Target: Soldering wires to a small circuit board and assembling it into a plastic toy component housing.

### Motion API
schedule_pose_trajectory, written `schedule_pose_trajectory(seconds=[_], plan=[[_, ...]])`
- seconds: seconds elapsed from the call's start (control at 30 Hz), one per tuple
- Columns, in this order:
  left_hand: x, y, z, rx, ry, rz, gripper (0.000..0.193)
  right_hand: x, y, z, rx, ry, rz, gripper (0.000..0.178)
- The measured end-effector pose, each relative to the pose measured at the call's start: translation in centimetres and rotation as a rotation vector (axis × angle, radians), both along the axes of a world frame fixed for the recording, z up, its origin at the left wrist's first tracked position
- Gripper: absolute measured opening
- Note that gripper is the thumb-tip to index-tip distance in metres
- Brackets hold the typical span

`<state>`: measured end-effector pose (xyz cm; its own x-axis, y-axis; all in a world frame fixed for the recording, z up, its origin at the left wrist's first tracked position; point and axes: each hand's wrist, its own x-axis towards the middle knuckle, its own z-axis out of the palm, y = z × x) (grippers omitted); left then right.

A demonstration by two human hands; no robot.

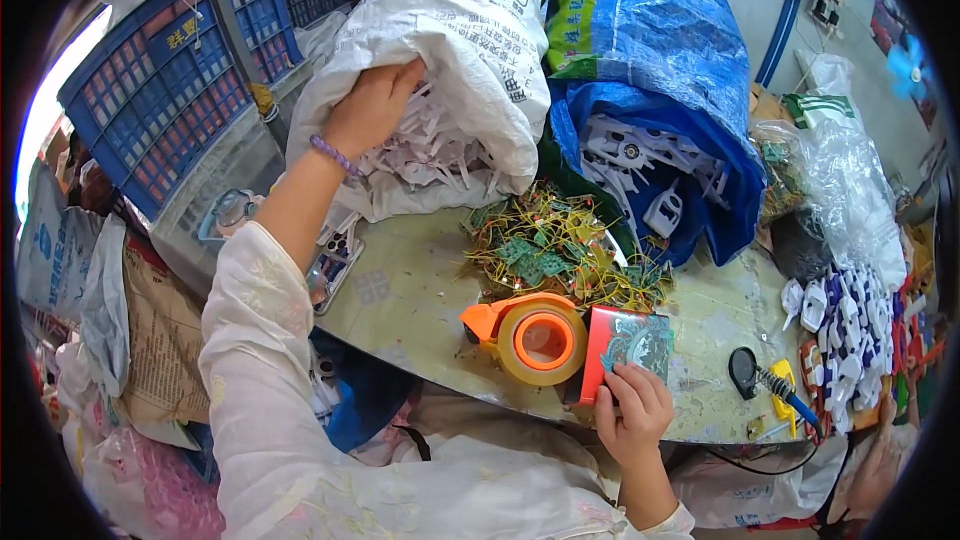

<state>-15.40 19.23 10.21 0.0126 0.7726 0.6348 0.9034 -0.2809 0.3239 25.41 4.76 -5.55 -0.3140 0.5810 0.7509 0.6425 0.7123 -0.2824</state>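
My left hand (372, 112), with a purple beaded bracelet at its wrist, reaches into the mouth of a white woven sack (455, 35). The sack's rim hides most of its fingers, so its grip cannot be seen. White plastic parts (440, 145) fill the opening beneath it. My right hand (635, 410) rests on a red box (596, 350) with a dark green face, its fingers bent and close together; whatever is under the fingertips is hidden. Left of the box lies an orange tape dispenser (485, 320) with a roll of tape (522, 358).
Wired green circuit boards (545, 245) are heaped behind the tape. A blue sack (650, 30) holds more white parts. On the right are a soldering iron (785, 392) and stacked white-and-purple pieces (855, 340). Blue crates (150, 100) stand at the left, beyond the worktable (400, 290).
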Motion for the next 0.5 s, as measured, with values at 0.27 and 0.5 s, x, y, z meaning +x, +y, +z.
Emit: schedule_pose_trajectory(seconds=[0.27,0.5], plan=[[0.9,-1.0,-8.6,0.287,0.345,0.069,0.035,0.0,0.1,0.1,-0.004,0.013,0.019,0.016],[0.9,-2.1,-12.5,0.295,0.234,0.076,0.031,0.2,0.0,-0.1,0.036,0.006,0.006,0.014]])
